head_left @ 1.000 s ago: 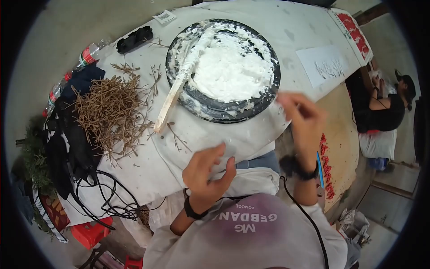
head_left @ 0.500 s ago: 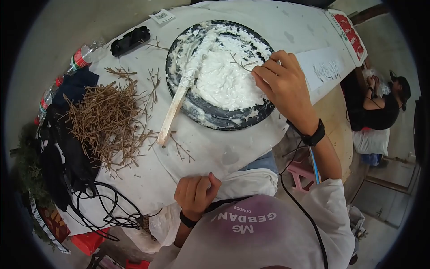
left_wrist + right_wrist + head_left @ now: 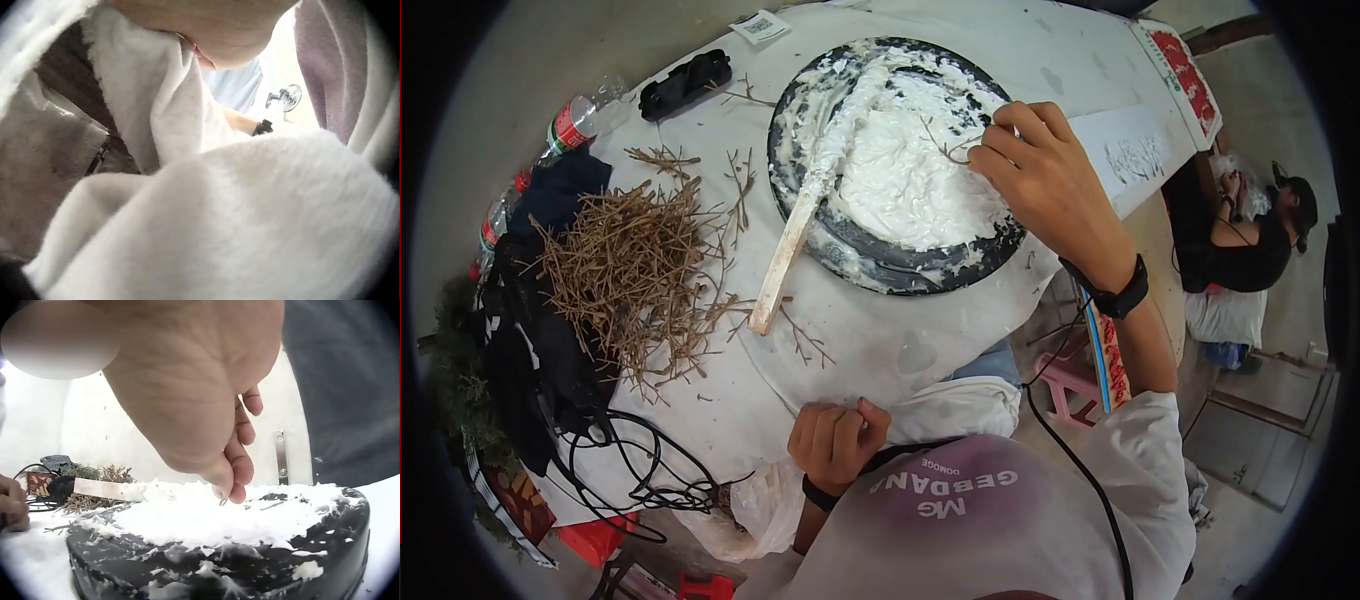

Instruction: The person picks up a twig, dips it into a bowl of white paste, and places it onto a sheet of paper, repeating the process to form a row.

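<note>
Fingertips (image 3: pixel 992 150) of my right hand (image 3: pixel 1055 190) are pinching a twig (image 3: pixel 945 150) low so it is meeting paste (image 3: pixel 900 200); my left hand (image 3: pixel 832 440) is resting fisted.

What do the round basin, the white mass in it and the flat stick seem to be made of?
Basin: probably black plastic or rubber, matte, with a smeared rim.
White mass: a wet paste, perhaps plaster or putty; it holds soft peaks.
Flat stick: pale raw wood, coated with paste at the top.

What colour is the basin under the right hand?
The basin is black, smeared with white paste; clearest in right wrist view.
</note>
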Tool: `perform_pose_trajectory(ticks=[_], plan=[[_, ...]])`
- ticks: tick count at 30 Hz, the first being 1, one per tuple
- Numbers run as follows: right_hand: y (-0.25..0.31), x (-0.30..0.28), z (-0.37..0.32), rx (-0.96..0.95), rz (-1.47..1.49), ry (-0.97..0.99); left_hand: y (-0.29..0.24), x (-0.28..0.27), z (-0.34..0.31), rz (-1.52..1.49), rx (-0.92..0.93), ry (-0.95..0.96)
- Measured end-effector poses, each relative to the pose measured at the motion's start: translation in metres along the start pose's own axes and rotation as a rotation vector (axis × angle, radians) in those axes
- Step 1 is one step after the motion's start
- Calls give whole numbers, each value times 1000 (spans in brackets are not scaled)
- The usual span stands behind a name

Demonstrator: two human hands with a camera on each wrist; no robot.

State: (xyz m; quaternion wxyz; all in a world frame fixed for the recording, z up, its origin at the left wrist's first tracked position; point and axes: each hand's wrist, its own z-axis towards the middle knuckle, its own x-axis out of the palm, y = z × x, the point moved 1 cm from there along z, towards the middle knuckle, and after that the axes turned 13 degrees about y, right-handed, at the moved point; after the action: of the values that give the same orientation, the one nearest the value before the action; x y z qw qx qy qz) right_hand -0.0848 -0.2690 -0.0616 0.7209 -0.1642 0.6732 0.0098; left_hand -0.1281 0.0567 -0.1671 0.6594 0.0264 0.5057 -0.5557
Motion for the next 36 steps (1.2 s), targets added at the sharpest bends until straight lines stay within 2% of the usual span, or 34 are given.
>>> perform_pose_trajectory(ticks=[7, 24, 36], plan=[[-1, 0, -1, 15, 20, 62, -1, -1, -1, -38, 13, -3], [-2, -2, 2, -24, -15, 68, -3, -3, -1, -75, -2, -3], [-14, -28, -13, 263, -20, -292, -4, -3, -1, -64, 2, -14]])
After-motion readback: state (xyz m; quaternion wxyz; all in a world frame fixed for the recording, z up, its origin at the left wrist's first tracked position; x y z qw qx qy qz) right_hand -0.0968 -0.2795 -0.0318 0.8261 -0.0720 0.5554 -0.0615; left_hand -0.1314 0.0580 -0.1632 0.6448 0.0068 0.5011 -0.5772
